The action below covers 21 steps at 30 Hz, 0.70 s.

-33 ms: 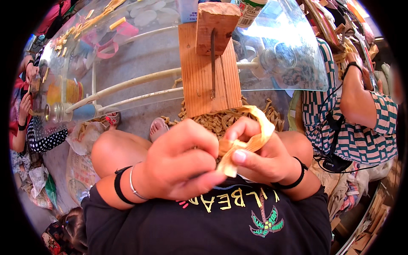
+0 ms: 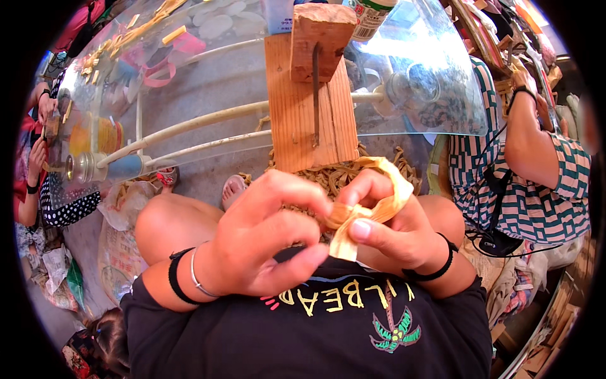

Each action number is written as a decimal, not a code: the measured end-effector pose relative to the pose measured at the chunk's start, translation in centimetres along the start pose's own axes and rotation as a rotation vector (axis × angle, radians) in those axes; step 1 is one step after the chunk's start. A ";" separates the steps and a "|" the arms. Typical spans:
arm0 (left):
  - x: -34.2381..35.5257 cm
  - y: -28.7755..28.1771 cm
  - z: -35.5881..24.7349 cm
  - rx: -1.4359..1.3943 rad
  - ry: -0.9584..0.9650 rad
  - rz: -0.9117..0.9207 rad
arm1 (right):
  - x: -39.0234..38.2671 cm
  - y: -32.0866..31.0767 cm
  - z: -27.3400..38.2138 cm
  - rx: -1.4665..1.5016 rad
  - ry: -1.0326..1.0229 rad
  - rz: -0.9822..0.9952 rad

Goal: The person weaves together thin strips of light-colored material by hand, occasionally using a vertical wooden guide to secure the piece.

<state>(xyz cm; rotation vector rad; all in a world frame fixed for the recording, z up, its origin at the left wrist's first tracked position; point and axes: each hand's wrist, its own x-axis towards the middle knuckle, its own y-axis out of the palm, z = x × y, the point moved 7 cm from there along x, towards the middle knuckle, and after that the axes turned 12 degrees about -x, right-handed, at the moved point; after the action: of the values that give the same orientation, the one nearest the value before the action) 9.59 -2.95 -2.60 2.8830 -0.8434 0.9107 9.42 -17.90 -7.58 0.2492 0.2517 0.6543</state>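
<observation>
A pale yellow dried leaf strip (image 2: 394, 184), looped and crossed into a knot, is pinched in my right hand (image 2: 388, 224), the thumb pressed on the crossing and the strip's short tail hanging below. My left hand (image 2: 268, 230) is just left of the knot with fingers loosely bent and apart, its index fingertip at the strip's edge; whether it touches cannot be made out. Beyond my hands, a wooden board (image 2: 284, 114) carries an upright wooden block (image 2: 319, 25) and a metal rod (image 2: 316, 107). A pile of brown dried pieces (image 2: 404, 170) lies below, partly hidden.
A glass tabletop (image 2: 202, 76) on white tubes spans ahead, with a container (image 2: 369, 19) at the back. A co-worker's arm (image 2: 530, 145) is at right and another person's hands (image 2: 41, 132) at left. Bags (image 2: 113, 252) lie beside my left knee.
My left hand's fingers have loosened and spread away from the strip's tail. The knot and my right thumb have shifted slightly rightward.
</observation>
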 end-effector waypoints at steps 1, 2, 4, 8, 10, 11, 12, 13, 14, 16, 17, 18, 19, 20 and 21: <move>0.1 0.2 0.6 -0.032 -0.060 -0.023 | 0.0 -0.3 0.0 0.039 0.003 -0.029; 0.2 0.8 1.2 -0.065 -0.120 -0.047 | -0.2 -0.4 -0.3 0.085 -0.005 -0.053; -0.1 1.1 2.2 -0.077 -0.143 -0.039 | -0.2 -0.6 -0.3 -0.019 -0.082 -0.063; -0.9 0.9 3.2 -0.256 -0.172 0.053 | -0.7 0.2 0.3 -0.178 -0.241 -0.061; -1.0 0.8 3.2 -0.346 -0.197 0.018 | -0.5 0.4 0.7 -0.334 -0.437 -0.053; -1.1 0.8 3.1 -0.393 -0.210 0.001 | -0.5 0.4 1.5 -0.525 -0.542 -0.088; -1.2 0.6 3.3 -0.435 -0.323 -0.072 | -0.5 0.6 2.4 -0.717 -0.645 -0.123; -1.3 0.6 3.1 -0.476 -0.436 -0.143 | -0.8 1.0 3.0 -0.912 -0.747 -0.160; -1.6 0.5 3.4 -0.515 -0.549 -0.214 | -1.1 1.4 3.2 -1.075 -0.813 -0.277; -0.5 0.8 1.6 -0.358 -0.275 -0.025 | -1.5 0.9 2.8 -1.108 -0.736 -0.439; -0.3 1.1 0.6 -0.278 -0.138 0.067 | -1.7 0.4 2.7 -1.123 -0.697 -0.518; -0.8 1.5 0.6 -0.242 -0.101 0.061 | -1.7 0.2 2.7 -1.128 -0.669 -0.489; -1.0 1.4 0.9 -0.235 -0.132 -0.051 | -1.6 0.3 2.7 -1.094 -0.656 -0.454; -1.1 1.5 1.1 -0.227 -0.163 -0.164 | -1.6 0.5 2.6 -1.061 -0.642 -0.418; -0.9 1.4 1.3 -0.193 -0.171 -0.152 | -1.5 0.7 2.6 -1.027 -0.629 -0.381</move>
<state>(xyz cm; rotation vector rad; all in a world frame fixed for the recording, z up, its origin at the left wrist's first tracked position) 9.01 -3.90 -4.39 2.8368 -0.6670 0.5433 8.67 -18.72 -4.75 -0.5719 -0.6332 0.2379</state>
